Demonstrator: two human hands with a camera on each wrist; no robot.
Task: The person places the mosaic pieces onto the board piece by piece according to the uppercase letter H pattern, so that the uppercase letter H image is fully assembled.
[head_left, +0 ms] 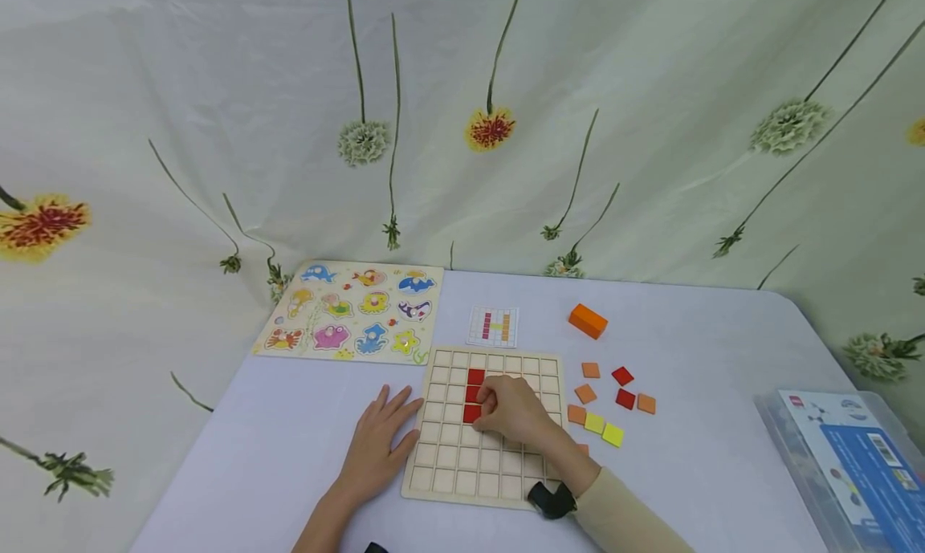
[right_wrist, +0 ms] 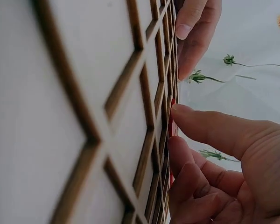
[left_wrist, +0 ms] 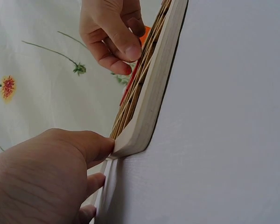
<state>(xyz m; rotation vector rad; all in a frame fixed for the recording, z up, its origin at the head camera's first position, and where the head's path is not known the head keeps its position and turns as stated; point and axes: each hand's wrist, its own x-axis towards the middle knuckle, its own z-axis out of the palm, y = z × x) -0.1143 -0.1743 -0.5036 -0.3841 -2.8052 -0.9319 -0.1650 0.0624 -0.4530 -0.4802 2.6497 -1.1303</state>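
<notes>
A white fabric backdrop (head_left: 650, 79) printed with long-stemmed flowers hangs behind a white worktop (head_left: 715, 489). On it lies a pale wooden grid board (head_left: 444, 480), with three flat red square tiles (head_left: 476, 376) in one column. The right hand (head_left: 515, 411) has its grip pinched on the nearest one; the left hand (head_left: 379, 445), grip released, touches the board's left edge. Loose orange, yellow and red tiles (head_left: 613, 434) lie right of the board.
</notes>
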